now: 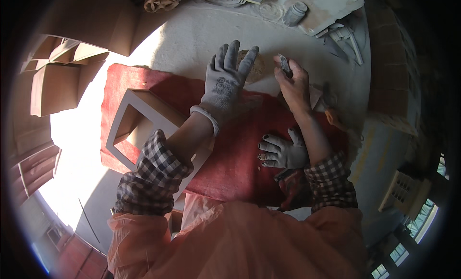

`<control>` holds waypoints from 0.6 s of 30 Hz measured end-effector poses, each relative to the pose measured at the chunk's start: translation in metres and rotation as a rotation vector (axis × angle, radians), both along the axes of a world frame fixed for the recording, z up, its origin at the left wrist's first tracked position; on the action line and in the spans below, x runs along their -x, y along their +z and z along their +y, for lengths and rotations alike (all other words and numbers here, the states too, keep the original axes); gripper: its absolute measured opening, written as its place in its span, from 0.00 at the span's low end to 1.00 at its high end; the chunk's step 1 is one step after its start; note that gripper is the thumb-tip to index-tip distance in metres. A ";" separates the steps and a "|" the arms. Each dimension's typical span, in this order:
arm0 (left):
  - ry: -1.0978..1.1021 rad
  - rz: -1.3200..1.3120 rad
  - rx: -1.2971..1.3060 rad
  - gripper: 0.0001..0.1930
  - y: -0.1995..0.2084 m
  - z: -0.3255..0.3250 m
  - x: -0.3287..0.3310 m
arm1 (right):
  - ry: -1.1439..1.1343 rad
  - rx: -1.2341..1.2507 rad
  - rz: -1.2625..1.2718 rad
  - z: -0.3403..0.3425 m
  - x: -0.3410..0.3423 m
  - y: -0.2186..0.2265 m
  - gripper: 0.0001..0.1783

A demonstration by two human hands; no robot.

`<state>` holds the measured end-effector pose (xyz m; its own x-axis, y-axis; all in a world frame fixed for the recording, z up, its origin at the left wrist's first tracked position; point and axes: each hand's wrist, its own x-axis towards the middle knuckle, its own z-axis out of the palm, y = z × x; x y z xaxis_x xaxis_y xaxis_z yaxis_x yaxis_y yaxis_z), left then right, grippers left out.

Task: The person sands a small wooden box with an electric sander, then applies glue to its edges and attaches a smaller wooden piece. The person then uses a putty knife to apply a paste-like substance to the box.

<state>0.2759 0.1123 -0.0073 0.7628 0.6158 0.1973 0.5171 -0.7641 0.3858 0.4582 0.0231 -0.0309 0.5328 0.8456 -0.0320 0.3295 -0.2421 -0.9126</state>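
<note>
My left hand [224, 80] wears a grey-white coated work glove. Its fingers are spread, with nothing in them, beside a round brown patch or disc [256, 70] on the pale worktable. My bare right hand [296, 84] is closed on a small dark tool [285, 66] with a narrow pale end; its exact kind is unclear. Below that forearm, an empty matching glove [287, 152] lies on the red cloth [230, 164]. A hollow box [165, 107] with a white-framed opening rests on the cloth at the left, partly hidden behind my left forearm.
Along the far edge stand a grey jar [295, 13] and a stained pale sheet [331, 8], with scraps [349, 41] beside it. An orange-handled item [332, 117] lies right of my right forearm. Brown boxes [55, 89] are stacked at the left.
</note>
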 end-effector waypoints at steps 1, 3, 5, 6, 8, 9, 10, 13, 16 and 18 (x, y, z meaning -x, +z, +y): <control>-0.059 0.069 -0.059 0.52 -0.008 0.014 -0.016 | -0.005 0.049 0.038 0.000 0.004 -0.008 0.21; -0.173 0.122 0.095 0.51 -0.045 0.056 -0.036 | 0.003 0.137 0.121 0.002 0.021 -0.020 0.25; -0.253 0.162 0.363 0.50 -0.088 0.076 -0.045 | -0.057 -0.017 0.443 0.000 0.049 -0.044 0.33; -0.289 0.229 0.410 0.49 -0.081 0.076 -0.053 | -0.096 -0.028 0.409 -0.003 0.056 -0.052 0.35; -0.328 0.428 0.364 0.49 -0.039 0.075 -0.058 | -0.130 -0.124 0.350 -0.005 0.067 -0.076 0.37; -0.355 0.427 0.292 0.46 -0.030 0.073 -0.056 | -0.128 -0.212 0.314 -0.002 0.068 -0.093 0.37; -0.379 0.425 0.221 0.43 -0.023 0.071 -0.053 | -0.125 -0.299 0.277 -0.002 0.068 -0.106 0.38; -0.432 0.195 0.179 0.33 -0.020 0.076 -0.030 | -0.083 -0.127 0.128 -0.008 0.069 -0.119 0.29; -0.354 0.167 0.471 0.38 0.001 0.088 -0.027 | -0.154 -0.298 0.167 -0.002 0.071 -0.107 0.25; -0.233 0.049 0.847 0.41 -0.001 0.104 -0.014 | -0.229 -0.150 0.336 -0.010 0.062 -0.095 0.25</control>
<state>0.2899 0.2163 -0.0081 0.8830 0.3677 -0.2917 0.4145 -0.3192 0.8522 0.3963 0.0133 -0.1255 0.6885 0.7149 -0.1216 -0.0389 -0.1310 -0.9906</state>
